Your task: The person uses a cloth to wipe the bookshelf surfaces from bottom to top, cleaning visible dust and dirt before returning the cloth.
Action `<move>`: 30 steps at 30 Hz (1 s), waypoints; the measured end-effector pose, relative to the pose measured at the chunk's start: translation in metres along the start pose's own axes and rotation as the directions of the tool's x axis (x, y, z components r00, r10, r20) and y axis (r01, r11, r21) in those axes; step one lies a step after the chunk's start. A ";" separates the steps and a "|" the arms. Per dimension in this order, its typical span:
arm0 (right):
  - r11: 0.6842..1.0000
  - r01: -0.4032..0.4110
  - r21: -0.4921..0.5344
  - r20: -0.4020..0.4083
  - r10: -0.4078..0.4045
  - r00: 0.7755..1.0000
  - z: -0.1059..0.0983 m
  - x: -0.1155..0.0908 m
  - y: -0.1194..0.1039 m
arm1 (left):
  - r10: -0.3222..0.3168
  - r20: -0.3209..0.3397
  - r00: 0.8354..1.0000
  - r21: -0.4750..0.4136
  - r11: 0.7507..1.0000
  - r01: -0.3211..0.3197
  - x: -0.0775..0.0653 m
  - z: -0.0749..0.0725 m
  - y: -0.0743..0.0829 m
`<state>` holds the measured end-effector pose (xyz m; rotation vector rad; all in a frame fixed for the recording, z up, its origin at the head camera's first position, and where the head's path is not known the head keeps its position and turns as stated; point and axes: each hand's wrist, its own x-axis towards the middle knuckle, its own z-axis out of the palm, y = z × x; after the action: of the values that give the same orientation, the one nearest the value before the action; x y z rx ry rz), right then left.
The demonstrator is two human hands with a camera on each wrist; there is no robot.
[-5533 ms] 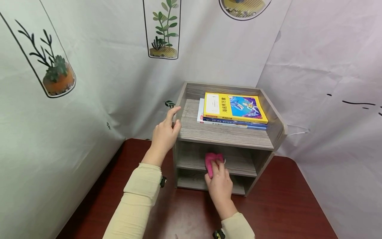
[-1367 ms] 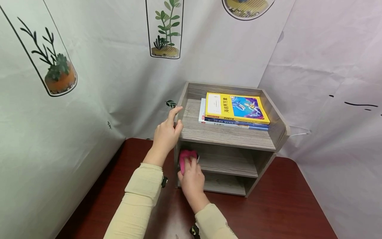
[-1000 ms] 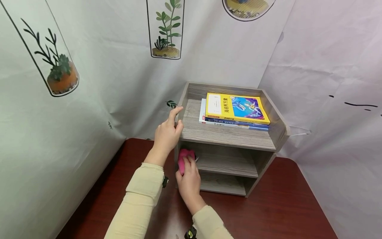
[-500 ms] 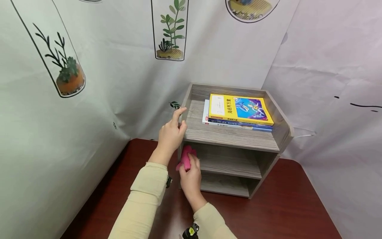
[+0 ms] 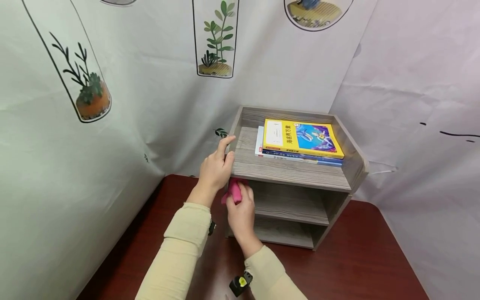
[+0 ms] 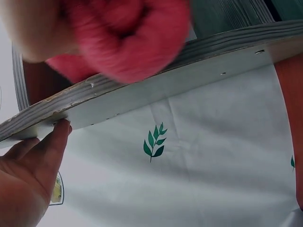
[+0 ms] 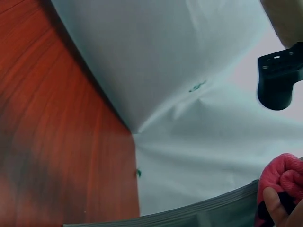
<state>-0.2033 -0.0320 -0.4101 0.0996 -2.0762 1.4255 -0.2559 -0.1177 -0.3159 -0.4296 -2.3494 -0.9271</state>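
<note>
In the head view my right hand grips a bunched pink cloth at the front edge of the left side panel, just under the top board of a grey wood-grain desk shelf. The left wrist view shows the cloth folded thickly against that panel's edge. At the panel's upper part, the fingers of my left hand touch its outer face; this hand holds no loose thing. Part of the right hand and the cloth show at the right wrist view's corner.
A short stack of books, a yellow one uppermost, lies on the shelf's top. Two compartments face forward below. The shelf stands on a dark red table, with white plant-printed sheeting behind and at both sides.
Over the earlier frames my right hand moves the cloth from the middle compartment leftward to the left panel, then up its front edge. The left hand keeps its place on the shelf; the view shifts slightly.
</note>
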 end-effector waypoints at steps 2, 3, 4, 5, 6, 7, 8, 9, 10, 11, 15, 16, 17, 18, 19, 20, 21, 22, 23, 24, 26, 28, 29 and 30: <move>1.000 0.002 0.007 -0.002 -0.002 1.000 -0.002 0.003 -0.004 | 0.007 0.002 1.000 -0.004 1.000 -0.007 0.000 0.000 0.000; 1.000 0.001 0.011 0.001 -0.001 1.000 -0.002 0.004 -0.005 | 0.009 0.000 1.000 -0.004 1.000 -0.009 0.000 0.000 0.000; 1.000 0.004 0.016 0.003 -0.004 1.000 -0.003 0.004 -0.006 | 0.010 -0.002 1.000 -0.004 1.000 -0.010 0.000 0.000 0.000; 1.000 0.006 0.021 0.005 -0.007 1.000 -0.003 0.005 -0.007 | 0.008 -0.003 1.000 -0.004 1.000 -0.008 0.000 0.000 0.001; 1.000 0.010 0.024 0.006 -0.010 1.000 -0.004 0.006 -0.009 | 0.004 -0.003 1.000 -0.003 1.000 -0.004 0.000 0.000 0.001; 1.000 0.013 0.027 0.006 -0.014 1.000 -0.004 0.006 -0.009 | 0.001 -0.001 1.000 -0.002 1.000 -0.001 0.000 0.000 0.001; 0.999 0.015 0.029 0.004 -0.015 1.000 -0.004 0.006 -0.010 | -0.002 0.002 1.000 -0.001 1.000 0.002 0.000 0.000 0.001; 0.999 0.019 0.030 0.002 -0.019 1.000 -0.004 0.007 -0.010 | -0.006 0.004 1.000 0.000 1.000 0.006 0.000 0.000 0.002; 0.999 0.021 0.029 0.001 -0.021 1.000 -0.004 0.007 -0.010 | -0.010 0.007 1.000 0.000 1.000 0.010 0.000 0.000 0.002; 0.999 0.021 0.028 0.000 -0.021 1.000 -0.005 0.007 -0.011 | -0.013 0.008 1.000 -0.001 1.000 0.013 0.000 0.000 0.002; 0.999 0.025 0.026 0.003 -0.025 1.000 -0.005 0.008 -0.012 | -0.015 0.008 1.000 -0.005 1.000 0.015 0.000 0.000 0.002; 0.999 0.025 0.028 0.006 -0.025 1.000 -0.005 0.009 -0.013 | -0.015 0.007 1.000 -0.005 1.000 0.015 0.000 0.000 0.002; 0.999 0.026 0.028 0.009 -0.027 1.000 -0.006 0.009 -0.013 | -0.015 0.005 1.000 -0.007 1.000 0.015 0.000 0.000 0.002; 0.999 0.031 0.028 0.011 -0.031 0.999 -0.006 0.009 -0.013 | -0.015 0.005 1.000 -0.008 1.000 0.015 0.000 0.000 0.002; 0.999 0.033 0.027 0.014 -0.033 0.999 -0.006 0.009 -0.013 | -0.015 0.004 1.000 -0.009 1.000 0.015 0.000 0.000 0.002; 0.999 0.035 0.026 0.017 -0.035 0.999 -0.007 0.009 -0.014 | -0.015 0.002 1.000 -0.007 1.000 0.015 0.000 0.001 0.002; 0.999 0.038 0.024 0.021 -0.039 0.999 -0.008 0.009 -0.014 | -0.016 0.001 1.000 -0.006 1.000 0.016 0.000 0.001 0.002; 0.999 0.042 0.021 0.023 -0.042 0.999 -0.008 0.009 -0.015 | -0.017 0.000 1.000 -0.005 1.000 0.017 0.000 0.001 0.002; 0.999 0.045 0.018 0.025 -0.045 0.999 -0.009 0.009 -0.015 | -0.017 -0.001 1.000 -0.005 1.000 0.017 0.000 0.001 0.002; 0.999 0.048 0.017 0.027 -0.049 0.998 -0.009 0.009 -0.016 | -0.017 -0.002 1.000 -0.004 1.000 0.017 0.000 0.001 0.001; 0.998 0.053 0.017 0.034 -0.054 0.998 -0.011 0.008 -0.017 | -0.016 -0.003 1.000 -0.004 1.000 0.016 0.000 0.001 0.001; 0.998 0.058 0.020 0.044 -0.059 0.997 -0.013 0.007 -0.017 | -0.016 -0.004 1.000 -0.005 1.000 0.016 0.000 0.001 0.001; 0.998 0.059 0.019 0.053 -0.060 0.997 -0.014 0.006 -0.017 | -0.016 -0.004 1.000 -0.005 1.000 0.016 0.000 0.002 0.001; 0.998 0.061 0.014 0.065 -0.062 0.996 -0.015 0.006 -0.017 | -0.016 -0.005 1.000 -0.004 1.000 0.016 0.000 0.002 0.001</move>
<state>-0.1945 -0.0244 -0.3896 0.2157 -2.0990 1.4146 -0.2559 -0.1156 -0.3162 -0.4102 -2.3505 -0.9392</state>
